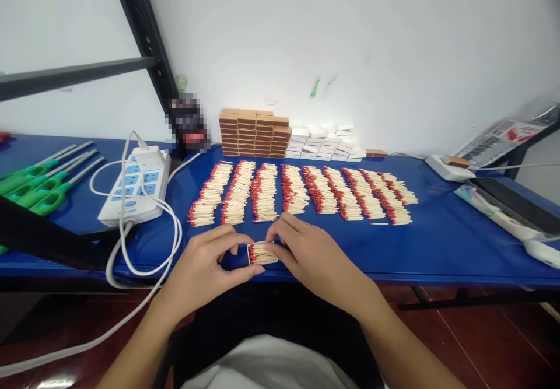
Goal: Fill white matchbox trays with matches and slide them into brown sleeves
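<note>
Both my hands meet at the front edge of a blue table (437,243). Between them is a small open matchbox tray (261,253) filled with red-tipped matches. My left hand (205,266) pinches its left end with thumb and fingers. My right hand (310,255) grips its right side, fingers curled over the top. Just beyond my hands lie several rows of loose red-tipped matches (301,191), spread side by side across the table.
A stack of brown matchbox sleeves (254,132) and a heap of white inner trays (326,143) stand against the wall. A white power strip (135,185) with looping cable lies left, beside green-handled lighters (39,182). A phone (516,202) and a second power strip (448,167) lie right.
</note>
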### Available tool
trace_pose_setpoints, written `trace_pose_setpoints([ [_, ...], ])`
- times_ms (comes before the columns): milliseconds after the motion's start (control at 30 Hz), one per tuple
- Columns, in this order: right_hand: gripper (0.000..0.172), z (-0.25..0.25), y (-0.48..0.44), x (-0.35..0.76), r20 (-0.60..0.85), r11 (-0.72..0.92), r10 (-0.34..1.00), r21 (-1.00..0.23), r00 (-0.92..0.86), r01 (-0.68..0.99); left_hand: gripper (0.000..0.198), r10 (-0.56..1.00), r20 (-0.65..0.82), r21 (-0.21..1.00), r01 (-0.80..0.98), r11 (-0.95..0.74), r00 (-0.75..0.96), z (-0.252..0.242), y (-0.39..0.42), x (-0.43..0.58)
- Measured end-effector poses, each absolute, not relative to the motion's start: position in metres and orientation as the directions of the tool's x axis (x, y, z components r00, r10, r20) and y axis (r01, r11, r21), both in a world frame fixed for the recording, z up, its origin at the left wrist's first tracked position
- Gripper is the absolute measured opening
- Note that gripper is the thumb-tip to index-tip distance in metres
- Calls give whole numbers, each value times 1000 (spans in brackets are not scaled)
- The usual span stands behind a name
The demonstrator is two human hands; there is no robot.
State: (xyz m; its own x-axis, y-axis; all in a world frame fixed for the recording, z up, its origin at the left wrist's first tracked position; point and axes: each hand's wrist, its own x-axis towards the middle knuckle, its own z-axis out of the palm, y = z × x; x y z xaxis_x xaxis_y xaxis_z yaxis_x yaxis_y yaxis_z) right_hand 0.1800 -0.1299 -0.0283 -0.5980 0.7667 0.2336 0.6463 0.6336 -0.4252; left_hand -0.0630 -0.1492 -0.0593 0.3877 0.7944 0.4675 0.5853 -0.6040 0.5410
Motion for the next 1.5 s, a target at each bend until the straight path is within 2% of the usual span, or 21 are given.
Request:
trace_pose_setpoints([
  [133, 2, -28, -131, 182, 230, 648, 740, -494, -632, 579, 25, 793, 467, 532, 592, -605, 391, -59, -150, -63],
  [633, 9, -36, -132, 173, 292, 651, 735, -557, -612, 516, 24, 777, 467, 523, 577, -627, 422, -58, -151, -64],
  [900, 10, -36, -122, 182, 273, 627, 715, -656, -644, 419, 23, 789, 464, 536, 581, -613, 404, -58, -152, -64],
  [1067, 5, -35, -123, 179, 246, 598, 757, -633, -605, 491, 22, 787, 463, 532, 583, -615, 408, -57, -151, -63],
  [1300, 10, -30, -125, 180, 232, 601, 778, -545, -584, 585, 24, 786, 467, 525, 588, -615, 405, -58, -150, -63],
  [1500, 11, -29, -123, 184, 194, 605, 732, -628, -653, 491, 24, 790, 458, 532, 587, -611, 407, -57, -151, -64],
])
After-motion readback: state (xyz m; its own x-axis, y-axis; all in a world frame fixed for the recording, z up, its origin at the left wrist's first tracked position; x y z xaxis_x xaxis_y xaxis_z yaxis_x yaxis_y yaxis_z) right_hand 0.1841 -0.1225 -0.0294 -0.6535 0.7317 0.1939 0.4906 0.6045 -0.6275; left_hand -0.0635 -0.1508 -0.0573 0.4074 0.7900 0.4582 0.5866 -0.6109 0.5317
